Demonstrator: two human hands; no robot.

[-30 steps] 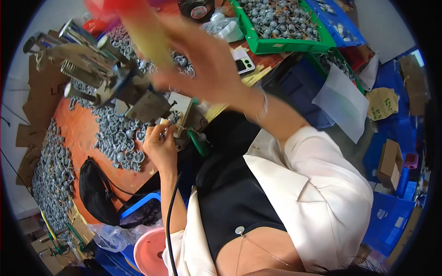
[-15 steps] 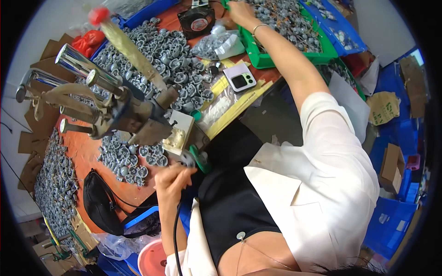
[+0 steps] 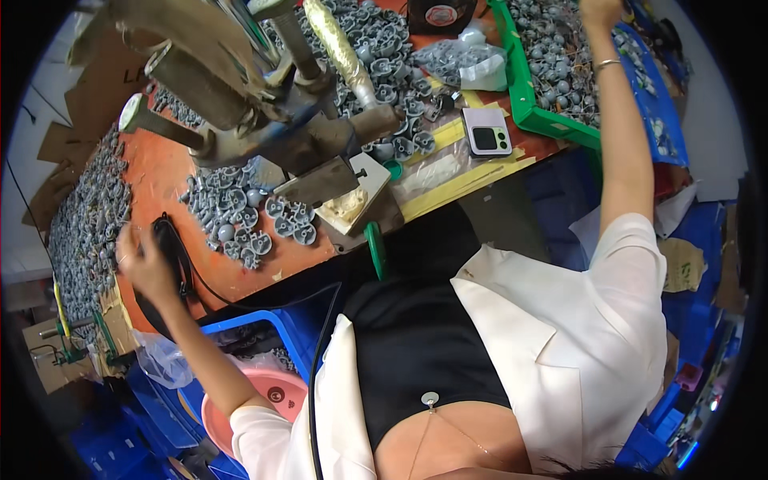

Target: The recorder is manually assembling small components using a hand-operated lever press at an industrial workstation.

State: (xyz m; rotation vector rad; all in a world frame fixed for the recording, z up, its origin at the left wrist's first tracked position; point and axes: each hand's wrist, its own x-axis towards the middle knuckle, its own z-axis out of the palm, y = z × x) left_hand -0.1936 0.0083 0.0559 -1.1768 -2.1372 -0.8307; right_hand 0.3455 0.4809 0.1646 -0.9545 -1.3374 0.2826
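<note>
Over at the far right corner of the tabletop, I see my right hand reaching into the green tray of grey metal parts; its grip is cut off, so I cannot tell. My left hand, fingers curled, rests on the black pouch at the near left edge, well apart from the tray.

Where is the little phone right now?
In the head view, the folded phone lies flat on the orange table, right of the press machine and just left of the green tray of grey parts.
</note>
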